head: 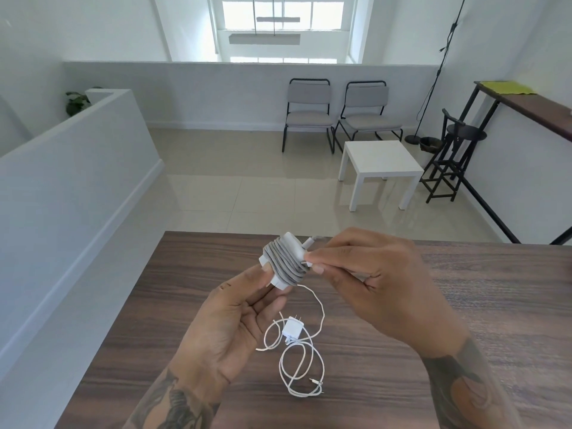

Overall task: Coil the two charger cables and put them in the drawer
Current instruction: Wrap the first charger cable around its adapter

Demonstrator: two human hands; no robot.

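Head view, from left to right: the left hand (238,308) holds the near end of a white rectangular power-adapter block (280,261) between thumb and fingers, above the dark wood-grain desk (464,289). A thick grey cable (286,260) is wound round the block in tight, neat turns. On the right, the right hand (380,280) pinches the cable's free end (312,243) between thumb and fingertips, just beside the coil. Nearer, between the forearms, a thin white charger cable with a small white plug (292,328) lies in loose, untidy loops on the desk, not yet coiled. No drawer is in view. If the right hand lets the end go before it is tucked in, the springy turns will likely loosen and slip off. The thin cable's crossed loops may knot when lifted.
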